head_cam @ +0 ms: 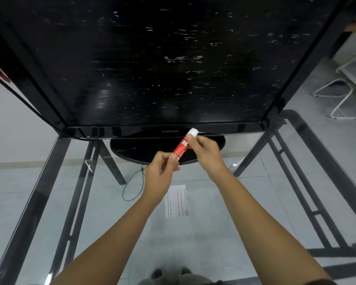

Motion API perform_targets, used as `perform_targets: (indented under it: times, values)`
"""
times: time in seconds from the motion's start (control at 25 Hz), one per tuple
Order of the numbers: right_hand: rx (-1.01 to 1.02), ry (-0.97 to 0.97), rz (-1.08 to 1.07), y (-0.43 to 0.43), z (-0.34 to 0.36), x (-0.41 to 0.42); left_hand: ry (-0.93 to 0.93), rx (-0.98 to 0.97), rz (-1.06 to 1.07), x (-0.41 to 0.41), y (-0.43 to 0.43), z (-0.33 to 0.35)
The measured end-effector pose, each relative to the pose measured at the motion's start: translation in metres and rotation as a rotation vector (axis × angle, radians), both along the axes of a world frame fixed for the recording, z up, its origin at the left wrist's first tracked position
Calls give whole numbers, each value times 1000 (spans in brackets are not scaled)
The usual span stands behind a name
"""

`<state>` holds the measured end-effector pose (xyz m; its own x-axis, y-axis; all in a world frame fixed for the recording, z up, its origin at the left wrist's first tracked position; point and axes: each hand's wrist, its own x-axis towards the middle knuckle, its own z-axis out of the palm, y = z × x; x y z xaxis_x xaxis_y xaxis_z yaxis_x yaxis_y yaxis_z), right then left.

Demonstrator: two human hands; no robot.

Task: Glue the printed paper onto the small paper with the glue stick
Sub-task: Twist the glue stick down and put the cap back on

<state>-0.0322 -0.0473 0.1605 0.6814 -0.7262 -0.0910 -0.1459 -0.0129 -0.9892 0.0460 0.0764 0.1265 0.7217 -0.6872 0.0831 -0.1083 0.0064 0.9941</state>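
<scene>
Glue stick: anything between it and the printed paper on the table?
Nothing visible. Both hands hold the glue stick up above the glass table, white cap still on. The printed paper lies flat below, left wrist just overlapping its corner.

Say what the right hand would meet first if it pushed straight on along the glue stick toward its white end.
Probably the monitor: the right hand grips the glue stick, whose white end already overlaps its lower bezel. Depth is unclear, so contact is uncertain.
</scene>
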Motion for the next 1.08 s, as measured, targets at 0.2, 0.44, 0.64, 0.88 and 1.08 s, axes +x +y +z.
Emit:
perform_targets:
  times: [0.2, 0.44, 0.64, 0.88, 1.08]
  values:
    - [-20, -15, 57, 0, 4, -2, 1219, 36, -196, 10, -3, 22]
    - [5, -58, -17, 5, 10, -2, 367, -80, -104, -2, 1, 19]
    - [5, -54, 18, 8, 19, -1, 437, -28, -84, 0, -2, 29]
    - [-1, -66, 21, 8, 17, -4, 1086, 187, -273, 12, -1, 53]
    - [1, -65, -28, 7, 18, -5, 388, 49, -77, 1, -2, 40]
